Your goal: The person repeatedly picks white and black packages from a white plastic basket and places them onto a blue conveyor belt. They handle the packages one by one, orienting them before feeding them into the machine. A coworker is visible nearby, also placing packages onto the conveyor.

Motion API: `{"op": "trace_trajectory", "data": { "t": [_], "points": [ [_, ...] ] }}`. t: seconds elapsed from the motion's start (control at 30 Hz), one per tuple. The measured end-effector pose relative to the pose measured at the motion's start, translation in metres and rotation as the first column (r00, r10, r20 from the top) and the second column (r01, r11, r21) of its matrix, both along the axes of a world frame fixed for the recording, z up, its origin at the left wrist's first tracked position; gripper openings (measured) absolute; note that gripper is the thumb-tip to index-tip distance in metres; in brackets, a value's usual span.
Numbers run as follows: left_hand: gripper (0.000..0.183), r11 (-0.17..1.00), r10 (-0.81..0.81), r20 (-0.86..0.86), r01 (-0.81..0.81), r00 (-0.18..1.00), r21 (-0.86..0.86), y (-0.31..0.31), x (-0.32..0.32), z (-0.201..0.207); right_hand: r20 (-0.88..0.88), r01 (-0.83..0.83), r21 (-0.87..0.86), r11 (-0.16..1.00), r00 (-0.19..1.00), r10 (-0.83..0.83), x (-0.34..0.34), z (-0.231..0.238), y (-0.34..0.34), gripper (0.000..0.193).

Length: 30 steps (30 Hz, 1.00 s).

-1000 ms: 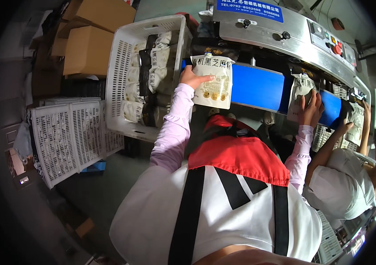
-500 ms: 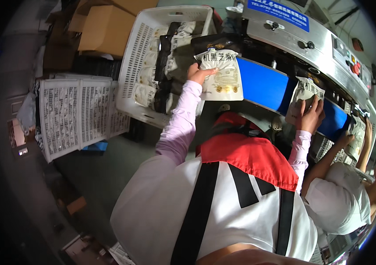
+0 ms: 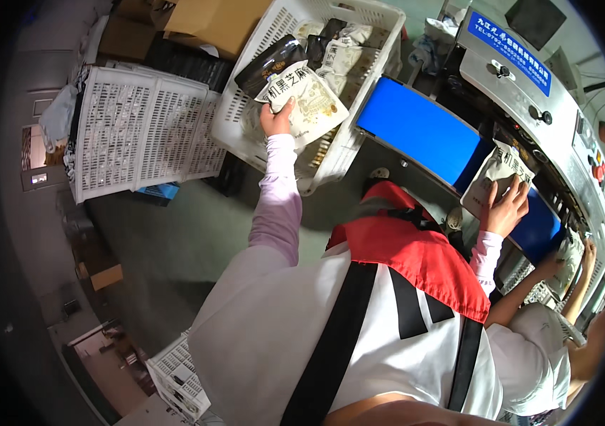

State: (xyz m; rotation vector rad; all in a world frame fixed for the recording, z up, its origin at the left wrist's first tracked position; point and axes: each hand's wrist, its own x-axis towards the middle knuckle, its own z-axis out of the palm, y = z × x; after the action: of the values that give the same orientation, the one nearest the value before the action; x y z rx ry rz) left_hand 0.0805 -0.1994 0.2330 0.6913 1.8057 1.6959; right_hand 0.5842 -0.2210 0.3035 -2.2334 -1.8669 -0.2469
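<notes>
My left hand pinches a cream-and-black printed pouch by its lower left edge, thumb on the front. This pouch is tilted over a white slotted crate that has several similar pouches lying in it. On the right, my right hand grips the lower part of another such pouch, its fingers bent across the front. That pouch rests against the blue conveyor belt, under the edge of a metal sealing machine.
A co-worker's hands hold another pouch farther along the belt. Stacked white slotted crates stand on the left, with a cardboard box behind. An open brown box sits on the floor.
My left hand has carried its pouch leftward from beside the belt to above the crate. My view has shifted. The right hand stays at its pouch on the belt.
</notes>
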Motion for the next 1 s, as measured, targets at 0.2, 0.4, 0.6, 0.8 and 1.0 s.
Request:
{"op": "trace_trajectory", "data": {
  "t": [0.2, 0.4, 0.6, 0.8, 1.0],
  "points": [
    [0.077, 0.449, -0.121, 0.402, 0.412, 0.907, -0.793, 0.005, 0.018, -0.086, 0.041, -0.012, -0.022, 1.000, 0.999, 0.013, -0.013, 0.002, 0.004, 0.057],
    [0.074, 0.636, -0.425, -0.426, -0.071, 0.799, -0.768, -0.019, -0.011, -0.209, -0.041, -0.137, 0.015, 0.990, 0.990, 0.137, -0.045, 0.007, 0.014, 0.056],
    [0.063, 0.558, -0.387, -0.487, -0.222, 0.783, -0.800, 0.020, 0.056, -0.091, -0.138, -0.218, 0.075, 0.973, 0.964, 0.227, -0.045, 0.005, 0.012, 0.053],
    [0.050, 0.939, -0.296, -0.519, 0.145, 0.802, -0.311, 0.025, 0.157, 0.018, -0.340, -0.264, 0.142, 0.954, 0.892, 0.298, -0.046, -0.001, 0.005, 0.053],
    [0.056, 0.805, -0.581, -0.524, 0.538, 0.624, -0.252, 0.016, 0.268, 0.061, -0.349, -0.178, 0.216, 0.960, 0.904, 0.246, -0.019, -0.005, -0.009, 0.051]
  ]
}}
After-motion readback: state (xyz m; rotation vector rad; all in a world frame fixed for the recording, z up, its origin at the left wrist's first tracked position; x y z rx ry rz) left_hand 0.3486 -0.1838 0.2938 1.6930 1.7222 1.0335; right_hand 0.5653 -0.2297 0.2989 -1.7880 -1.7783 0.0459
